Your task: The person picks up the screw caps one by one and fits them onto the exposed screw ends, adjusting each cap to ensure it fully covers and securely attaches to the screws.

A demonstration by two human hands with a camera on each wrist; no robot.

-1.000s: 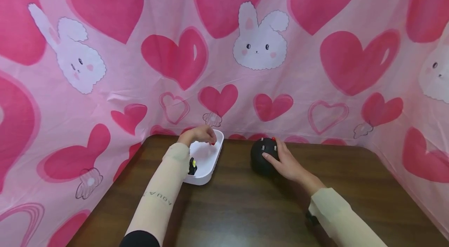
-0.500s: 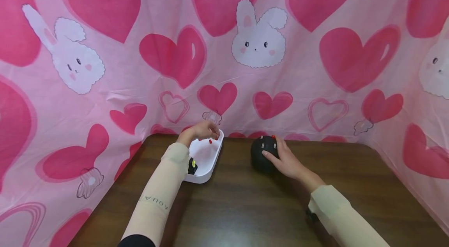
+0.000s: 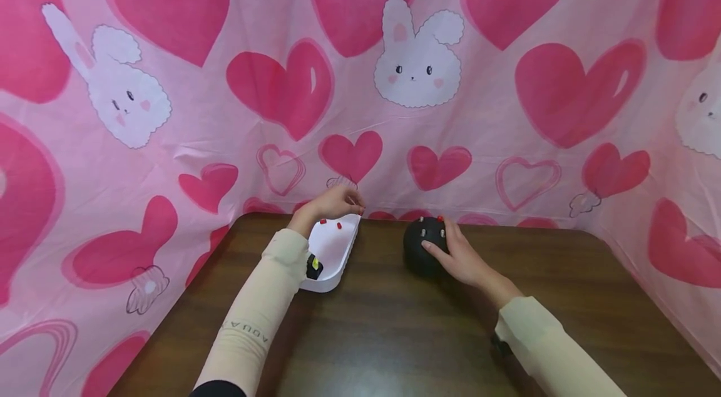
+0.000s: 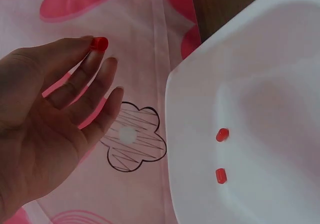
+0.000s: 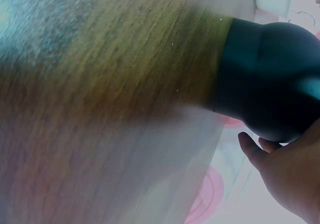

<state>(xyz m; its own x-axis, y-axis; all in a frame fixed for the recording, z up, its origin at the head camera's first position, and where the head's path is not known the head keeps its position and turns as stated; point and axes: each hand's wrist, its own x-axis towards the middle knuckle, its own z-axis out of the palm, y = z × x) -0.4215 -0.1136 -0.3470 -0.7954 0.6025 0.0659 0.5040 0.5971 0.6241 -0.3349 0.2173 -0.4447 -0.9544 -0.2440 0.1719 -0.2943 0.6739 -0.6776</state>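
My left hand (image 3: 333, 203) is raised over the far end of a white tray (image 3: 325, 285). Its thumb and index finger pinch a small red cylinder (image 4: 100, 44), while the other fingers hang loosely bent. On the tray floor lie two more red cylinders, one (image 4: 222, 134) a little apart from the other (image 4: 221, 176). My right hand (image 3: 466, 262) holds a black rounded body (image 3: 418, 257) from its right side, thumb toward me and fingers behind. Several short silvery studs show on its top, with a red piece (image 3: 440, 218) near the fingertips. A narrower base shows in the right wrist view.
Both things stand on a dark wooden table (image 3: 372, 328), the tray left of the black body. A pink cloth (image 3: 490, 109) with hearts and rabbits hangs behind and at the sides. A black wrist camera (image 3: 313, 267) under my left arm overlaps the tray.
My left hand has risen out of the tray and shifted slightly right with a red cylinder pinched, uncovering two others. My right hand stays on the black body.
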